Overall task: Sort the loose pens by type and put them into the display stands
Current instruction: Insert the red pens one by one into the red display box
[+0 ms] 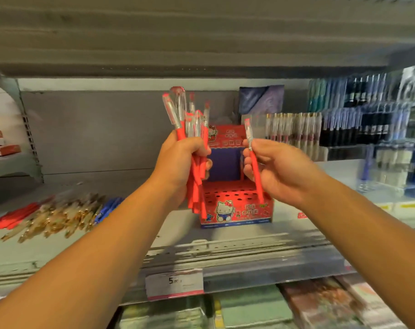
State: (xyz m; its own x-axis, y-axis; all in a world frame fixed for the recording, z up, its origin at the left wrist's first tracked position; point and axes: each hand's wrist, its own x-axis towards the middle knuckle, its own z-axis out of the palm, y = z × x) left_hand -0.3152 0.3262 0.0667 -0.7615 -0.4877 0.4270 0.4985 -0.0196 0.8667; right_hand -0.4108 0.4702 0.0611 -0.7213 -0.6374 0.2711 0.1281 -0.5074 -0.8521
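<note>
My left hand (178,162) grips a bunch of red pens (194,129) with clear caps, held upright above the shelf. My right hand (275,167) pinches a single red pen (256,167), its tip pointing down toward the red cartoon-cat display stand (237,210), whose perforated top has several empty holes. Loose pens lie on the shelf at the left: red ones (16,216), gold and clear ones (59,217) and blue ones (109,208).
Clear stands full of pens (296,134) and blue and dark pens (368,115) fill the right side of the shelf (106,248). A price label (174,283) hangs on the shelf edge. Notebooks (249,309) lie on the shelf below.
</note>
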